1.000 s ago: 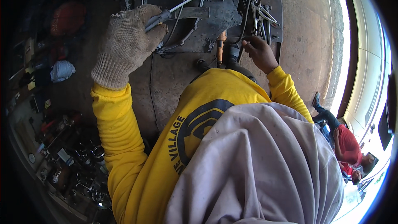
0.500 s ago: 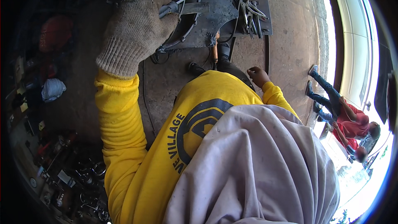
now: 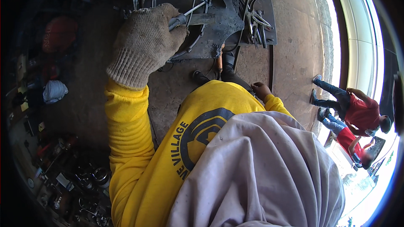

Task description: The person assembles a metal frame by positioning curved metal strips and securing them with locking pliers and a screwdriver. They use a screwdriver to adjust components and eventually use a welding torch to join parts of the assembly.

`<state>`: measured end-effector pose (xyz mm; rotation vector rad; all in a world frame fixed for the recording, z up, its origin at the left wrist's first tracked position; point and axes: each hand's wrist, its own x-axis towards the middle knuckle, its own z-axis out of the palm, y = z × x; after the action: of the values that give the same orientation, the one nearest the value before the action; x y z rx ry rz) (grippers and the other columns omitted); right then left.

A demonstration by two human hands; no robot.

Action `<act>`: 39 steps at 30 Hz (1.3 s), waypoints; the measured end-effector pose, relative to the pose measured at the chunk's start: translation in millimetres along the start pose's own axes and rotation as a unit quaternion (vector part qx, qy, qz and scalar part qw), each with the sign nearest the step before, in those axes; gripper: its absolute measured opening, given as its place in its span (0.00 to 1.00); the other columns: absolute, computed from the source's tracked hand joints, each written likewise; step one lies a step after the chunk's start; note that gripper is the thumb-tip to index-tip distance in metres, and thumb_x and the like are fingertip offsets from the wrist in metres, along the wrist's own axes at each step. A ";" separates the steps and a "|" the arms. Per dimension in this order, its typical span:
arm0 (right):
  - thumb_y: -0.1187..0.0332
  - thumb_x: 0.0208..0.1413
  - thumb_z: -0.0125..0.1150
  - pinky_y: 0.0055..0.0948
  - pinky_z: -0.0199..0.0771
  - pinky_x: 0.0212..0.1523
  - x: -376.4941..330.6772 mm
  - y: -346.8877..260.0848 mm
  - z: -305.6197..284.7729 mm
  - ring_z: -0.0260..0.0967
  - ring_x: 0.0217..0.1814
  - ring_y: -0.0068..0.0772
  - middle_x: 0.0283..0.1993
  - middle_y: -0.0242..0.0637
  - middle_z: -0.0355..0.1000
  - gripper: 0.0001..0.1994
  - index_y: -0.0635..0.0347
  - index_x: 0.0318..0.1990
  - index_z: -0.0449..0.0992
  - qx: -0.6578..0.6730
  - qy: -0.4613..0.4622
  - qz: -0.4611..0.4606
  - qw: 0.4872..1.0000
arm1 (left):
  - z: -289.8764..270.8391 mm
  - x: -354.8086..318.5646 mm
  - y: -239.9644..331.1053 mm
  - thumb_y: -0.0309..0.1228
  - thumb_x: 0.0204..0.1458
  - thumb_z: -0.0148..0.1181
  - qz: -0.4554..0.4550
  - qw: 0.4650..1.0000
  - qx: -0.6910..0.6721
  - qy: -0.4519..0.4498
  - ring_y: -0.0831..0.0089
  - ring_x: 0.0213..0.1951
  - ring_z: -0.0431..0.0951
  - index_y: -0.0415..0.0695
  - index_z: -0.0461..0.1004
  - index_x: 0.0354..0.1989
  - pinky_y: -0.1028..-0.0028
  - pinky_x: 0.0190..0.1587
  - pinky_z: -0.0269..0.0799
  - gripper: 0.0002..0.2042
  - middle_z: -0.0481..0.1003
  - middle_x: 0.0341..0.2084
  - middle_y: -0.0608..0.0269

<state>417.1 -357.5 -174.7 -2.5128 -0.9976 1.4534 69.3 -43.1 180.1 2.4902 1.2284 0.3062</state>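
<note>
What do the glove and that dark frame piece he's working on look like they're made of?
The glove on the left hand looks like knitted cotton or similar yarn: beige, ribbed at the cuff, soiled. The dark frame piece seems to be steel, matte grey-black and sooty, with thin bare rods shining across it. The tool gripped there glints like metal.

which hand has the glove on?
The left hand, in a knit beige work glove, closed around a metal tool over the dark steel piece. The right hand is bare, held close to the yellow sleeve.
</note>
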 end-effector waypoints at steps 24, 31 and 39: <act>0.54 0.66 0.62 0.28 0.75 0.41 29.8 -246.9 -208.3 0.74 0.36 0.25 0.37 0.38 0.79 0.21 0.67 0.51 0.80 0.321 0.248 -0.277 0.871 | 24.4 -10.3 -23.3 0.30 0.46 0.70 0.114 0.986 0.117 0.044 0.58 0.37 0.82 0.44 0.82 0.32 0.61 0.38 0.78 0.06 0.78 0.41 0.56; 0.53 0.64 0.67 0.28 0.74 0.57 25.6 -400.4 -310.7 0.76 0.56 0.31 0.54 0.43 0.78 0.30 0.67 0.63 0.70 0.336 0.258 -0.445 0.789 | 10.4 0.0 -7.3 0.41 0.52 0.66 0.018 0.998 0.056 0.008 0.53 0.38 0.85 0.44 0.81 0.44 0.58 0.42 0.81 0.16 0.84 0.35 0.49; 0.61 0.63 0.69 0.27 0.80 0.49 39.5 -456.9 -321.8 0.79 0.46 0.29 0.50 0.38 0.78 0.25 0.68 0.60 0.70 0.301 0.193 -0.495 0.792 | 3.8 -5.5 -3.9 0.41 0.52 0.65 -0.010 0.999 0.048 -0.013 0.53 0.35 0.85 0.44 0.82 0.43 0.60 0.40 0.81 0.16 0.83 0.32 0.48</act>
<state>460.1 104.1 139.9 -1.3317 -1.2015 0.6968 64.5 -46.1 174.8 2.5514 1.2862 0.2148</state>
